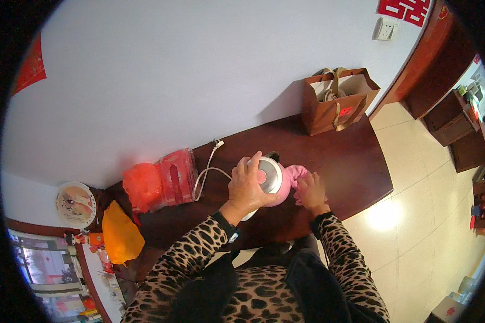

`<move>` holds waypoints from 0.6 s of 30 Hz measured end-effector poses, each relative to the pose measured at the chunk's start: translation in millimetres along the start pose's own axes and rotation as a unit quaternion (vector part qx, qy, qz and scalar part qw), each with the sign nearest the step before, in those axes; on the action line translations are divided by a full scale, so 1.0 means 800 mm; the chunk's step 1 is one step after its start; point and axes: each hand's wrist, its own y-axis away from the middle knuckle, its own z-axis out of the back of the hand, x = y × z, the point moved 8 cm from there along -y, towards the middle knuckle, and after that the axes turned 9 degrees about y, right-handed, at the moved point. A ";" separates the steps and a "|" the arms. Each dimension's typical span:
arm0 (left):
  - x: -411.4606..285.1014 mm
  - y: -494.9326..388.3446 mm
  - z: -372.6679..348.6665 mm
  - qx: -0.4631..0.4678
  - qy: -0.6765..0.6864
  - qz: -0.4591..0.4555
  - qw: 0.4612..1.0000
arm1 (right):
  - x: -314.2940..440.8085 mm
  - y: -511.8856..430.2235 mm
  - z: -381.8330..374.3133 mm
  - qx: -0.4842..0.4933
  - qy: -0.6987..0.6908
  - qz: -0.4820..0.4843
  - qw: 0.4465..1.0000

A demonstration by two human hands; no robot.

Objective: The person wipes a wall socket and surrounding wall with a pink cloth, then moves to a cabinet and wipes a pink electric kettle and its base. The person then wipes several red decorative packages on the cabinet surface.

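Observation:
A pink electric kettle with a white-rimmed metal lid stands on the dark wooden table. My left hand lies across the kettle's lid and near side, its fingers spread around the top. To the right of the kettle, my right hand is on a crumpled pink cloth, which touches the kettle's side. The hand is slightly blurred. A white power cord runs left from the kettle, and its plug lies near the wall. Part of the kettle's white handle shows below my left wrist.
A brown paper gift bag stands at the table's right end by the wall. Left of the cord lie a red plastic-wrapped package and a red plastic bag. A yellow cloth and a round fan are farther left.

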 end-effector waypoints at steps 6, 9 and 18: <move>0.003 0.001 0.001 -0.025 0.033 -0.043 0.998 | -0.001 0.036 0.023 0.072 -0.528 -0.272 0.801; 0.008 0.006 0.003 -0.069 0.064 -0.099 0.991 | 0.046 0.017 0.149 -0.026 -0.419 -0.103 0.902; -0.012 0.022 0.030 -0.065 0.186 -0.260 0.945 | 0.243 -0.044 0.209 -0.085 -0.158 0.291 0.940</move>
